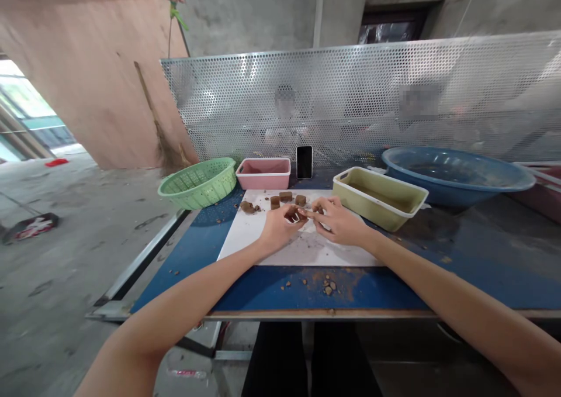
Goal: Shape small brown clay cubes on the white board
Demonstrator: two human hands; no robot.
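Over the white board (302, 254), my left hand (280, 228) and my right hand (339, 223) meet at the fingertips. The left thumb and index finger curl toward each other in a pinch. My right fingers are bent, with the index fingertip against the left fingertips. Whatever sits between them is too small and hidden to name. Just beyond the hands lie a brown block (274, 202), a second brown block (286, 196) and a third brown block (300, 200). A crumbly brown lump (248, 207) rests at the board's left side.
A green basket (197, 198), a pink bin (263, 180), an upright phone (304, 162), an olive bin (372, 204) and a wide blue basin (456, 186) line the back. A perforated metal screen (342, 104) stands behind. Brown crumbs (328, 286) lie near the blue table's front edge.
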